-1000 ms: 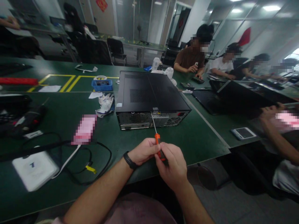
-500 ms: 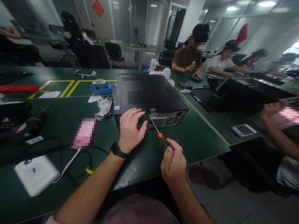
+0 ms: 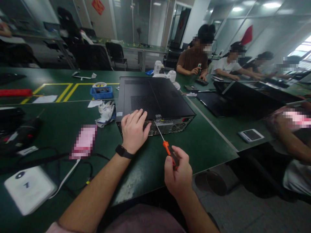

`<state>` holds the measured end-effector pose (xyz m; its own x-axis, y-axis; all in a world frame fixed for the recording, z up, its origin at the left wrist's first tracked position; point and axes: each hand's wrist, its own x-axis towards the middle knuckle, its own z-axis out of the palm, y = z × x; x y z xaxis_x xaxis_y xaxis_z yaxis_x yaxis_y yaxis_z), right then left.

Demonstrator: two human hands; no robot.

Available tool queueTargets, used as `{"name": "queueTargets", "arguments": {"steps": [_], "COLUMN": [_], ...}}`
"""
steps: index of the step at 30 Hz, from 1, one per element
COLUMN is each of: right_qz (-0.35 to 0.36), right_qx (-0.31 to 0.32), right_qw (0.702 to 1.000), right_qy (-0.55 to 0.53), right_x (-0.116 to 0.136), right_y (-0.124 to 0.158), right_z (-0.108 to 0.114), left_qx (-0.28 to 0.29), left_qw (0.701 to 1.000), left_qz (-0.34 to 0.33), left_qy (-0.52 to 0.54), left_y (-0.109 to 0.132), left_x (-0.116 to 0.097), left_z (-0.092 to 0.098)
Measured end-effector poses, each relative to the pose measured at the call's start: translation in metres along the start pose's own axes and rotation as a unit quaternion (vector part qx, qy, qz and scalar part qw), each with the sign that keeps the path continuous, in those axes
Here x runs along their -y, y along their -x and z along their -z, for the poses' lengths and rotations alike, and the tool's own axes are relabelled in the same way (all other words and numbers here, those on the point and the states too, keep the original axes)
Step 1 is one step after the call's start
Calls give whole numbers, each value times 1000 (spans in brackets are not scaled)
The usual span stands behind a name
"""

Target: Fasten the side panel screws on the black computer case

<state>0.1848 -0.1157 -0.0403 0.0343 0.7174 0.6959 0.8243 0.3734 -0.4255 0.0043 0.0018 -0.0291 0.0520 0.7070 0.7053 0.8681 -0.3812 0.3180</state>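
Observation:
A black computer case [image 3: 167,94] lies flat on the green table [image 3: 206,142], its metal back panel with vents and a fan grille facing me. My left hand [image 3: 135,131] rests on the case's near left edge, fingers spread over the top. In my right hand [image 3: 179,171] is a screwdriver [image 3: 166,145] with an orange and dark handle, its thin shaft pointing up and left. The screwdriver's tip is at the back panel's upper edge, right of my left hand. Whether it sits in a screw is too small to tell.
Left of the case are a work glove [image 3: 106,113], a blue bin [image 3: 102,92], a pixelated pink item [image 3: 85,141] and a white box [image 3: 30,189] with cables. A phone [image 3: 251,135] and dark panels lie right. Other people sit around the tables; one arm is at far right.
My left hand has settled lower and flatter on the case edge. The fingers of my right hand have shifted back along the screwdriver, showing more of its handle. The view has moved slightly.

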Motion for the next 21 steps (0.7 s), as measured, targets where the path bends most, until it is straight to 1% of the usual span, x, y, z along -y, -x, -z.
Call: {"name": "queueTargets", "arguments": {"steps": [3,5,7,10,13,19,21], "right_qz": [11,25,22,16,35,4,16], "right_qx": [-18,-16,-12,-23,-25,-19,-21], "right_qw": [1000,1000,1000,1000,999,999,999], "right_qy": [6,4,-3,-14,-14,-25,-22], "right_x": [1,1,3,4,4,4,4], "right_y": [0,-1,-2,-3,-3,-4,-5], "right_z": [-1,-1,-1,-2,-2,2,2], "left_qx": [-2,-5,-8,-11,-9,-10,-12], "left_qw": [1000,1000,1000,1000,1000,1000,1000], "left_qz": [3,5,3,1,7,9,6], "left_qy": [0,-4,-11,-14,0,3,-1], "left_y": [0,0,0,0,-1,-1,-1], "left_x": [0,0,-1,-2,-2,-2,-2], "left_z": [-1,-2,-2,-1,-1,-2,-2]}}
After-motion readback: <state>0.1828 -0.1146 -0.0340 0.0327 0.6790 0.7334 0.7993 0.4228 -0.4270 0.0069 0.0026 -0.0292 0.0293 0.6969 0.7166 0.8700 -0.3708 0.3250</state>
